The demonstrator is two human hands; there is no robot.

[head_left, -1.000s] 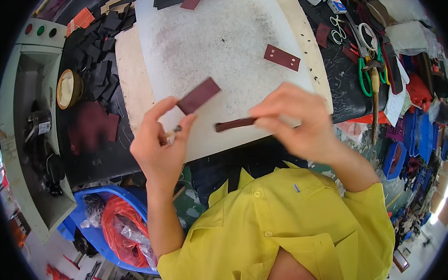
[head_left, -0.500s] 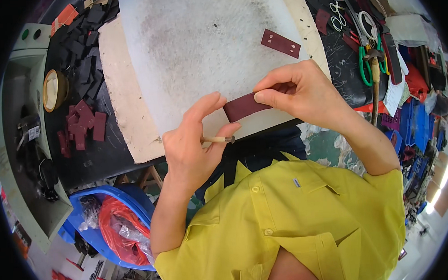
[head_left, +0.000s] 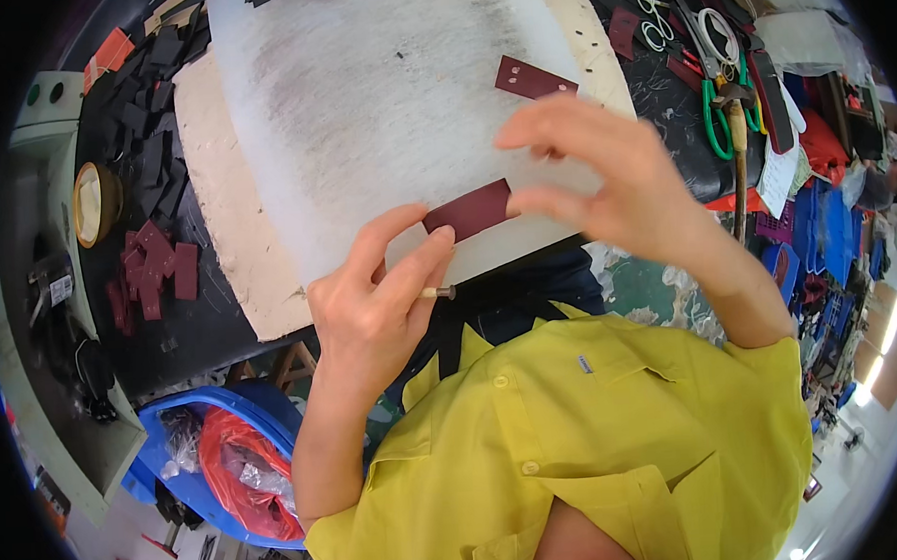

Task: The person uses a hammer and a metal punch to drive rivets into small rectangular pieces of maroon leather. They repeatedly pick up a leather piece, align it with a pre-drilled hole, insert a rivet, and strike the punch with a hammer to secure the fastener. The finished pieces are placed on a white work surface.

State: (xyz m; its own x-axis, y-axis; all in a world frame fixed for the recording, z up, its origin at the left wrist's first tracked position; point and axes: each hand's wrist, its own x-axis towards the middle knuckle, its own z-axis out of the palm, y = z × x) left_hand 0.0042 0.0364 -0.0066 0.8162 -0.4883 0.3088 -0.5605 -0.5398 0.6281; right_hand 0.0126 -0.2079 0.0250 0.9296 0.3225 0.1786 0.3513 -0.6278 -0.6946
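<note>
Pinched by its left end, a dark maroon rectangular piece, leather-like, (head_left: 473, 209) is in my left hand (head_left: 370, 308). The same hand also keeps a thin wooden-handled tool with a dark metal tip (head_left: 437, 292) tucked in its palm; the tool's kind is unclear. My right hand (head_left: 604, 178) is open just right of the piece, thumb and fingers apart and slightly blurred. Beyond it, a second maroon piece with pale spots near its ends (head_left: 535, 77) lies on the white sheet (head_left: 381, 113), partly covered by my right fingers.
Small maroon pieces (head_left: 152, 263) and black pieces (head_left: 152, 143) are heaped at the left, beside a round bowl (head_left: 95, 203). Green-handled scissors (head_left: 714, 123) and a hammer (head_left: 737, 117) lie at the right. A blue tub with bags (head_left: 264, 413) stands below the table's left front.
My right hand has let go of the maroon piece and opened, moving a little right. My left fingers have closed on the piece's left end. The whole view has shifted slightly.
</note>
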